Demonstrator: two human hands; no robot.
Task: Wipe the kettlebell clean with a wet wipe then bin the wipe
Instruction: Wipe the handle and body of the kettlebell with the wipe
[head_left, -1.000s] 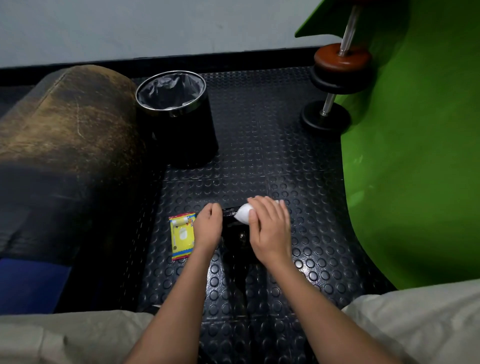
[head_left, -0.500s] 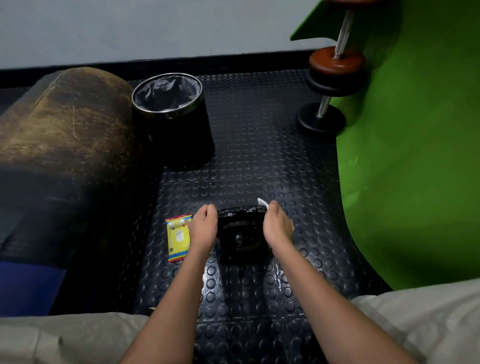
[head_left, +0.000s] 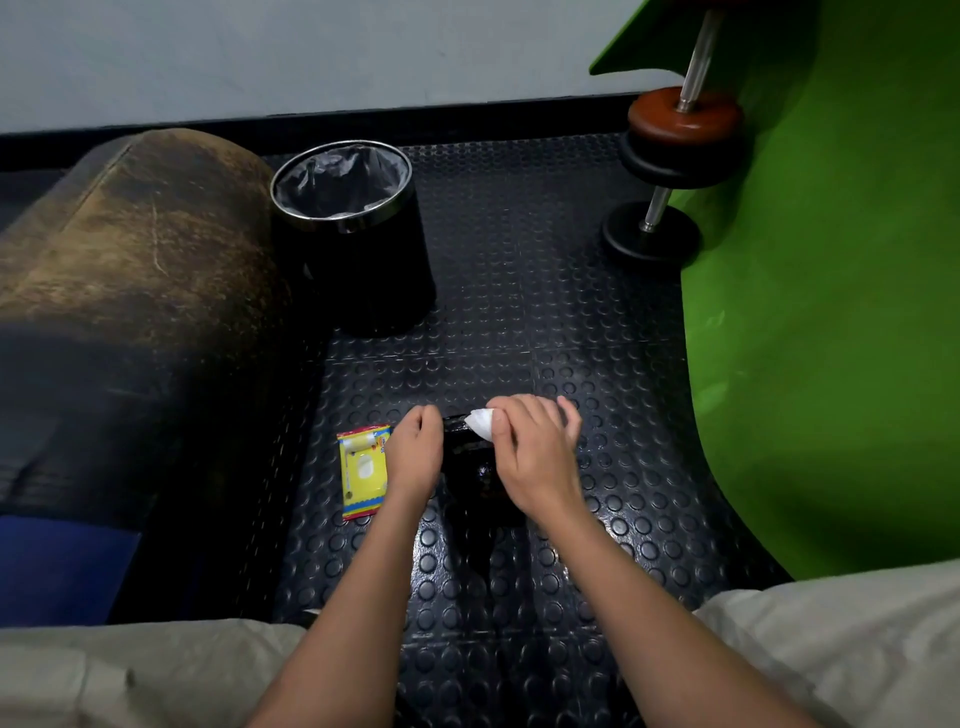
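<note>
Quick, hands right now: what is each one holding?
Left hand: grips the kettlebell at its side.
Right hand: holds the wet wipe on the kettlebell.

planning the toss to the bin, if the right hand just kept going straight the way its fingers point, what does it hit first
Probably bare studded floor mat. The right hand, holding the wipe, points up-frame, passing right of the bin, though depth is unclear.

The kettlebell (head_left: 470, 467) sits on the floor (head_left: 519, 322) between the left hand (head_left: 415, 457) and right hand (head_left: 535, 457), with the wipe (head_left: 480, 422) on its top. The wipe pack (head_left: 363, 470) lies just left of the left hand. The bin (head_left: 353, 234) stands behind them to the left, the dumbbell (head_left: 670, 171) far back right.
</note>
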